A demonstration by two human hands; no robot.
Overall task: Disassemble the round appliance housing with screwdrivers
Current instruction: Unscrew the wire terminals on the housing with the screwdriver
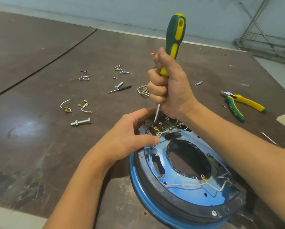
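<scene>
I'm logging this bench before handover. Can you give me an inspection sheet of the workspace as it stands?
Surface: brown board tabletop, scuffed, with a seam at far left.
Job's things: round blue housing tilted at the near edge; green-yellow screwdriver upright, tip among its terminals.
Clutter: loose screws, two bolts, hex keys, cut wire pieces, pliers.
Grippers: right hand grips the screwdriver; left hand holds the housing's far rim.
Cables: white wires with ring terminals inside the housing.
Surroundings: pale wall, metal frame.
</scene>
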